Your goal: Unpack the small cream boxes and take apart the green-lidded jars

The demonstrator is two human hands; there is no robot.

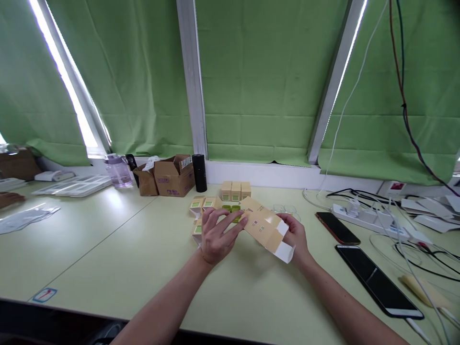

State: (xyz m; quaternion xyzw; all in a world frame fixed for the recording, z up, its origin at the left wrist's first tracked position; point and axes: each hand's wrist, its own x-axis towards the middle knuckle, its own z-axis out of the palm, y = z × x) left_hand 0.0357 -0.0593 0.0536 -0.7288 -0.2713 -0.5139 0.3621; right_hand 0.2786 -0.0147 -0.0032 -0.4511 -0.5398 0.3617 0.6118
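Between my two hands is a flattened tan paper box (259,224) with white inner flaps, held tilted above the table. My left hand (220,235) has its fingertips on the box's left end. At the other end, my right hand (295,237) grips the edge by the white flaps, its fingers partly hidden behind the card. Just beyond my left hand, green-topped tan boxes (197,205) stand with their flaps up. Small green containers (235,209) sit partly hidden behind the held box. Farther back, a row of three closed tan boxes (235,190) stands together.
On the right lie two phones (338,228), a white power strip (370,221) and tangled cables. Cardboard boxes (175,177), a black cylinder (199,173) and a purple bottle (119,171) line the back left. Another person's hand (11,198) rests at the far left.
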